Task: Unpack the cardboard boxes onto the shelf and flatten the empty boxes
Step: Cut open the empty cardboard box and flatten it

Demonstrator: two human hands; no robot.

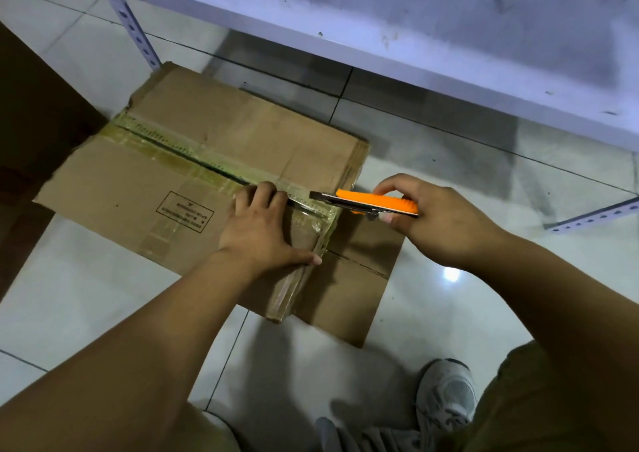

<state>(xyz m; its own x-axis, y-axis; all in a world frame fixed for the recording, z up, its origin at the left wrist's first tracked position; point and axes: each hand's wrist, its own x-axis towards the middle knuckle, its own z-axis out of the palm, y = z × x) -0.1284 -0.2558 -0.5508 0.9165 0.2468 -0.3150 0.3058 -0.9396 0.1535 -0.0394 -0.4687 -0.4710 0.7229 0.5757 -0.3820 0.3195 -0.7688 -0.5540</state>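
box (193,161) flat on floor | tape seam running 10-to-4 o'clock | left hand (262,230) pressing near seam, fingers spread | right hand (439,223) nearer, fingers clamped on knife (366,202) at seam's 4 o'clock end

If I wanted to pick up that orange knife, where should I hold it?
Hold the orange knife by its ribbed orange handle, coming from the right end, as the right hand does now. The metal blade end points left toward the taped seam of the cardboard box, close to the left hand pressing the box, so I would keep fingers off that end.
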